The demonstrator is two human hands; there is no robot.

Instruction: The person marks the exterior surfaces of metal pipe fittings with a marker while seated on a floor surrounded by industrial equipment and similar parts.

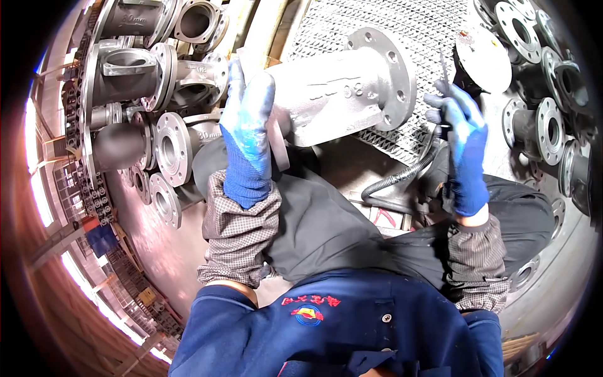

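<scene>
Gripping one grey flanged valve body (339, 94), left hand (248, 135) closed; right hand (461, 147) clenched around one dark tool (445, 94).

Setting: we are in a metalworking shop or foundry yard. Evidence we log: stacks of grey cast flanged valve bodies (135, 69) on our left, more flanged fittings (546, 125) piled at right, an expanded-metal mesh work surface (408, 31) ahead, a black corrugated hose (402, 176) running across the bench, and a bare concrete floor (157, 251). We wear blue work gloves (248, 138), checked sleeve covers (239, 232) and a dark apron (326, 232).
</scene>
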